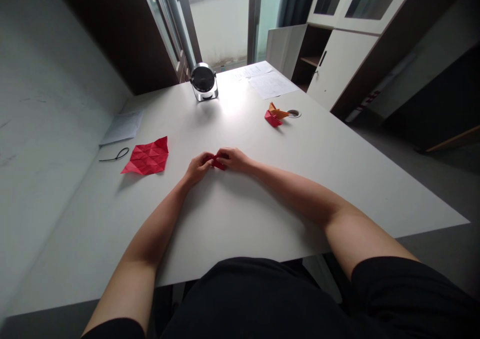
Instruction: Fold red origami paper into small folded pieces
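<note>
Two hands: the left hand (200, 168) and the right hand (233, 158) meet around the middle of the tabletop (262, 209), with a small red piece (219, 164) of what looks like paper between them.
Left grip: closed down to a pinch, thumb and fingers on the left end of the red piece.
Right grip: fingers bent and drawn in at its right end, apparently pinching it too; the exact contact is hidden.
Small red piece: compact, mostly covered by the fingers, its near right corner showing; it seems partway through being folded, though how many folds are in it cannot be told.
Folded shapes: a red folded shape (273, 119) and an orange folded shape (278, 111) lie far right, the orange just beyond the red; both look finished.
Creased red sheet (148, 157): spread out on the left, marked with a grid of folds but not gathered into a shape, so any folding up of it appears undone.
Cabinet (347, 64): far right, a lower door swung wide; a bare-looking shelf (311, 60) shows in the dark inside, contents not made out.
Round hole (294, 113): set in the tabletop beside the orange shape; nothing can be made out in it.
Far side: a round dark device (203, 77) on a metal stand, left of some printed papers (273, 85).
Far left: a black loop (122, 153) near a pale sheet (122, 127).
</note>
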The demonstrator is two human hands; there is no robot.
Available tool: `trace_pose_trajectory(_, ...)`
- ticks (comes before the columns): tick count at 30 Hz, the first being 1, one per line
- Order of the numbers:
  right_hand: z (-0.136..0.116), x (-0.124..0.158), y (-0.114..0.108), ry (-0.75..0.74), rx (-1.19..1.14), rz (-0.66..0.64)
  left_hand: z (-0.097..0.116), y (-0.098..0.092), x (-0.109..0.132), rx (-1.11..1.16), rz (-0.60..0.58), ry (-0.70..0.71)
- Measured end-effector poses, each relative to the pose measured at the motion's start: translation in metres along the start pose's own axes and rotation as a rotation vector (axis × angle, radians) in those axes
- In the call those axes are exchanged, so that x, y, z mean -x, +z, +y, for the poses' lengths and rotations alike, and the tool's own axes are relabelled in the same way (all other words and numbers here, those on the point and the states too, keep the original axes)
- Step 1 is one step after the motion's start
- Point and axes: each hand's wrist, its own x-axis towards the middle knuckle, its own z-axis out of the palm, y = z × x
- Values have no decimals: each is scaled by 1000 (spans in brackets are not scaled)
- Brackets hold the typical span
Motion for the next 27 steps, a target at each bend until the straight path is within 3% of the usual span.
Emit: trace_pose_trajectory(27,4,-1,3,-14,-16,2,-5,1,-1,17,-2,24)
